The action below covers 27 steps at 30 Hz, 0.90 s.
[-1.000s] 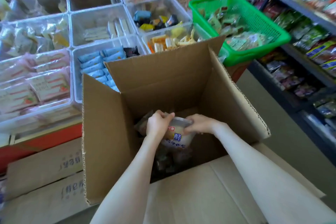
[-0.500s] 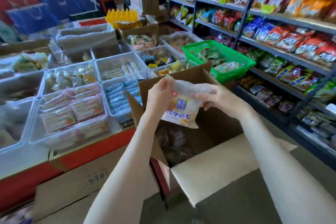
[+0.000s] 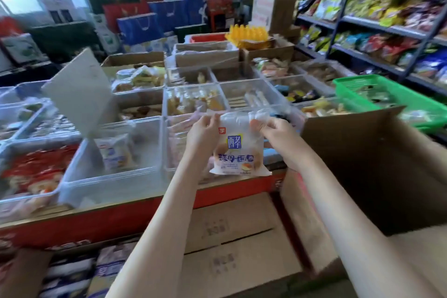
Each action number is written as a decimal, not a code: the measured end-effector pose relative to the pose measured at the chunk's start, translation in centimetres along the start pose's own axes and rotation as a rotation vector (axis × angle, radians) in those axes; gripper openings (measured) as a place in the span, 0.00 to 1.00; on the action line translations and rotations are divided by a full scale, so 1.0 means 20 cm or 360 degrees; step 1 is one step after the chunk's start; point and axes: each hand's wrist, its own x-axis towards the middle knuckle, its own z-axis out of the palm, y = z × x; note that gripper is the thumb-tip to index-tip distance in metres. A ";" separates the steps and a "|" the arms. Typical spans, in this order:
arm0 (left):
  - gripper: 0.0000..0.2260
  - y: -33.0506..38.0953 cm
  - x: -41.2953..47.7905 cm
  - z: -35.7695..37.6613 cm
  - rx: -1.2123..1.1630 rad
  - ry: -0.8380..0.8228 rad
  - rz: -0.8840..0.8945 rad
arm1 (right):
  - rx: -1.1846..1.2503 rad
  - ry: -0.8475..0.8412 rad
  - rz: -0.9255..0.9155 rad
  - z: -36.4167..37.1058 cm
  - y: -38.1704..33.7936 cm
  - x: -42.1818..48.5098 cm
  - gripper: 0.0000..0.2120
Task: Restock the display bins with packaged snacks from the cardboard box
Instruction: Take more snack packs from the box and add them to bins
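Note:
A white bread packet point(image 3: 239, 147) with blue print hangs upright between both hands, above the front edge of the display table. My left hand point(image 3: 203, 133) pinches its top left corner and my right hand point(image 3: 273, 135) pinches its top right corner. The open cardboard box point(image 3: 377, 169) stands to the right of the packet; its inside is dark and hidden. To the left, a clear display bin point(image 3: 116, 181) holds one packet of the same kind point(image 3: 116, 152) leaning at its back.
Rows of clear bins point(image 3: 242, 94) with assorted snacks cover the red-edged table point(image 3: 121, 215). A white foam board point(image 3: 79, 92) stands tilted in the bins at left. A green basket point(image 3: 387, 97) sits at right, shelving point(image 3: 387, 26) beyond. Closed cartons point(image 3: 229, 244) lie below the table.
Both hands lifted the bread packet out of the cardboard box and carried it up and to the left, over the table's front edge. My view swung left toward the bins.

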 end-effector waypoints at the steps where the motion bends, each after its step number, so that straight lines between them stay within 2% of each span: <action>1: 0.14 -0.09 0.07 -0.14 0.0017 0.0021 -0.0026 | 0.0005 -0.0035 0.0005 0.17 0.00 0.07 0.09; 4: 0.19 -0.35 0.30 -0.56 0.0090 0.0024 -0.0185 | 0.0078 -0.0146 0.0036 0.68 -0.02 0.29 0.07; 7: 0.22 -0.59 0.47 -0.93 0.0029 0.0166 -0.0348 | 0.0174 -0.0301 0.0134 1.16 -0.03 0.49 0.07; 8: 0.21 -0.67 0.52 -1.03 -0.0024 0.0237 -0.0409 | 0.0208 -0.0344 0.0159 1.30 -0.03 0.56 0.07; 11: 0.12 -0.88 0.67 -1.26 -0.0096 0.0370 -0.0468 | 0.0252 -0.0440 0.0214 1.66 0.01 0.76 0.12; 14: 0.09 -1.07 0.82 -1.40 -0.0035 0.0410 -0.0490 | 0.0223 -0.0488 0.0265 1.96 0.09 0.94 0.06; 16: 0.10 -1.19 0.92 -1.45 -0.0015 0.0378 -0.0540 | 0.0187 -0.0457 0.0353 2.11 0.18 1.05 0.02; 20: 0.11 -1.44 1.07 -1.46 0.0119 0.0224 -0.0721 | 0.0042 -0.0341 0.0586 2.33 0.42 1.19 0.05; 24: 0.15 -1.58 1.15 -1.45 0.0249 0.0179 -0.0924 | -0.0080 -0.0344 0.0711 2.46 0.62 1.27 0.15; 27: 0.17 -1.61 1.18 -1.46 0.0238 0.0202 -0.0923 | -0.0081 -0.0406 0.0723 2.46 0.65 1.28 0.18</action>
